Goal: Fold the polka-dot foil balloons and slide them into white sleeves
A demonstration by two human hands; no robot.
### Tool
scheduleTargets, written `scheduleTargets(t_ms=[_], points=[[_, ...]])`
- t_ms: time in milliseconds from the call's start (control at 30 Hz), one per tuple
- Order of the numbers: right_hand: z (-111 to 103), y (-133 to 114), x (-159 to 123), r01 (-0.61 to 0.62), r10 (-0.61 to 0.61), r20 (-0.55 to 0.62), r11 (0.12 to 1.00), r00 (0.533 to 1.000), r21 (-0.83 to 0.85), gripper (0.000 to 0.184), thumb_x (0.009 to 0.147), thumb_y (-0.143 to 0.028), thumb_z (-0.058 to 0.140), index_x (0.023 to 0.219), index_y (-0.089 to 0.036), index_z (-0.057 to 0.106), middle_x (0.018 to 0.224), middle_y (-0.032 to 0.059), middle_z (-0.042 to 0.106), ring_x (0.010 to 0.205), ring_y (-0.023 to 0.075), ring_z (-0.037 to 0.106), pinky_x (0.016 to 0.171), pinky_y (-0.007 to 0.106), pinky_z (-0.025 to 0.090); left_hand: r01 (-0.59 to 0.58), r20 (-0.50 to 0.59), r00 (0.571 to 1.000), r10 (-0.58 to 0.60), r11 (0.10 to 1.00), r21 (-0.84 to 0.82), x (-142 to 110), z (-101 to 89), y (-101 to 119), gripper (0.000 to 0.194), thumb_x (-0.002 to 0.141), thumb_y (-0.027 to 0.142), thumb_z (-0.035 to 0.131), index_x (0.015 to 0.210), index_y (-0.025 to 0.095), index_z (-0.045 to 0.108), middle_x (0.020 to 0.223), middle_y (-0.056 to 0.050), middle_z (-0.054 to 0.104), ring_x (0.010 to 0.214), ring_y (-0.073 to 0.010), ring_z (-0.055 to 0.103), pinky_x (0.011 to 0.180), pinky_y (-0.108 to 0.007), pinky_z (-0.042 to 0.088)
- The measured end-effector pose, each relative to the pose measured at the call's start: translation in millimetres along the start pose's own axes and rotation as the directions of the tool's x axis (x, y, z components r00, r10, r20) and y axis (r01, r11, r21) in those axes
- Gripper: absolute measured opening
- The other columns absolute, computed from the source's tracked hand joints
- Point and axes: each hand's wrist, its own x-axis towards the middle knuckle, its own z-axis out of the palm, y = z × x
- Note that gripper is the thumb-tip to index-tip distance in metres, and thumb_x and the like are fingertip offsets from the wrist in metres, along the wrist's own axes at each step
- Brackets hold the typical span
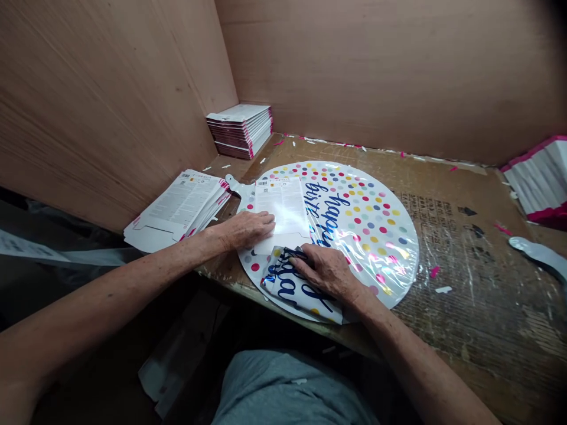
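Observation:
A round foil balloon [367,230] with coloured polka dots and blue "happy birthday" script lies flat on the bench, under clear film. A white printed card [283,203] rests on it. My left hand [245,230] lies palm down on the card's lower left part, fingers together. My right hand [325,271] presses on the balloon's near edge, which is folded over into a crumpled flap [292,289], and its fingers hold that fold. The balloon's neck tab [234,186] points to the back left.
Stacks of pink-edged cards stand to the left [177,209], in the back corner [241,131] and at the right [540,180]. A silver foil tab [538,254] lies at the right edge. Plywood walls [376,65] rise behind the cardboard-covered bench [456,236], with pink scraps along it.

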Motion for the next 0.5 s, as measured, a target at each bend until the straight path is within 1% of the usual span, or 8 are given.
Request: scheduleTargets(t_ms=[67,133,233,300,367,400,467,500], points=[[1.1,-0.4,-1.4,-0.001,0.001,-0.008,1.0,1.0,-0.004,0.031,0.097,-0.042,0.044,0.077,-0.021,0.052,0.069,0.0016,0.059,0.061,0.0144,0.049,0.058,0.027,0.028,-0.045,0.084,0.996,0.036,0.994,0.1,3.0,0.3,3.2,0.023,0.096,0.018,0.041,0.097,0.01,0.062,0.097,-0.013,0.065,0.089,-0.0234,0.062,0.065,-0.03,0.046],[1.9,-0.5,-2.8,-0.004,0.004,-0.015,1.0,1.0,0.0,0.031,0.097,-0.042,0.045,0.077,-0.021,0.053,0.069,0.0016,0.059,0.061,0.0147,0.049,0.058,0.027,0.029,-0.042,0.113,0.993,0.023,0.984,0.175,6.4,0.4,7.1,0.025,0.093,0.01,0.038,0.097,0.007,0.063,0.095,-0.016,0.065,0.084,-0.0247,0.063,0.06,-0.031,0.046],[0.2,-0.1,-1.9,0.001,0.003,-0.064,0.998,0.998,0.061,0.029,0.097,-0.042,0.044,0.082,-0.021,0.056,0.075,0.0027,0.061,0.066,0.0161,0.054,0.061,0.027,0.035,-0.006,0.071,0.997,-0.009,0.979,0.204,9.7,1.1,11.6,0.025,0.088,0.004,0.039,0.089,0.006,0.064,0.086,-0.015,0.066,0.072,-0.0222,0.063,0.055,-0.03,0.044],[-3.6,0.5,2.4,-0.017,0.036,-0.177,0.994,0.984,0.108,0.025,0.099,-0.038,0.042,0.098,-0.02,0.058,0.094,0.0067,0.064,0.082,0.019,0.06,0.068,0.028,0.041,0.013,0.025,1.0,-0.019,0.981,0.192,9.9,0.7,13.6,0.022,0.086,0.005,0.043,0.082,0.008,0.064,0.077,-0.012,0.066,0.063,-0.0188,0.061,0.052,-0.027,0.043],[-9.1,1.2,9.4,-0.097,0.125,-0.282,0.989,0.951,0.109,0.03,0.098,-0.033,0.041,0.122,-0.018,0.052,0.118,0.0121,0.059,0.101,0.0228,0.06,0.076,0.031,0.045,0.035,-0.041,0.999,-0.028,0.982,0.187,8.7,-1.7,15.8,0.018,0.086,0.007,0.046,0.079,0.01,0.062,0.072,-0.009,0.065,0.059,-0.017,0.06,0.05,-0.026,0.042],[-12.1,1.3,13.3,-0.16,0.181,-0.299,0.983,0.937,0.095,0.036,0.097,-0.032,0.043,0.13,-0.017,0.046,0.126,0.0146,0.055,0.107,0.0248,0.058,0.078,0.032,0.047,0.045,-0.076,0.997,-0.031,0.98,0.192,7.8,-3.8,17.3,0.017,0.086,0.008,0.047,0.079,0.01,0.062,0.072,-0.008,0.066,0.06,-0.0168,0.06,0.05,-0.025,0.042],[-17.9,0.7,20.5,-0.289,0.293,-0.248,0.956,0.924,0.052,0.044,0.095,-0.031,0.048,0.134,-0.013,0.041,0.129,0.0176,0.051,0.11,0.0275,0.057,0.08,0.034,0.047,0.066,-0.135,0.99,-0.037,0.974,0.216,6.3,-10.2,21.2,0.016,0.087,0.008,0.047,0.079,0.011,0.061,0.073,-0.008,0.066,0.063,-0.0171,0.062,0.05,-0.024,0.041],[-20.5,-0.1,23.4,-0.34,0.338,-0.199,0.94,0.92,0.028,0.044,0.094,-0.031,0.05,0.132,-0.012,0.043,0.127,0.0175,0.052,0.109,0.0278,0.058,0.081,0.035,0.047,0.074,-0.151,0.988,-0.039,0.971,0.229,5.8,-14.2,23.5,0.016,0.087,0.007,0.047,0.079,0.011,0.061,0.073,-0.008,0.066,0.063,-0.0173,0.062,0.05,-0.024,0.041]])
